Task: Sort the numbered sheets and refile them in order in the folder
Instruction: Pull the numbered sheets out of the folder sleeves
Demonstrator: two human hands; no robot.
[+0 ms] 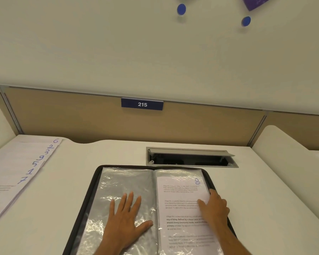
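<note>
black folder (92, 183), white sheets (17, 162) (blue numerals)

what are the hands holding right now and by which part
The right hand grips sheet 8 at its right edge, thumb on top. The left hand holds nothing; it rests flat on the folder's left sleeve.

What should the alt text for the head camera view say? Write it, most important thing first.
An open black folder of clear sleeves lies on a white desk; the left hand presses flat on an empty sleeve, the right hand holds the edge of sheet 8. Fanned sheets numbered 6, 2, 3, 9, 5, 1, 7 lie far left.
</note>
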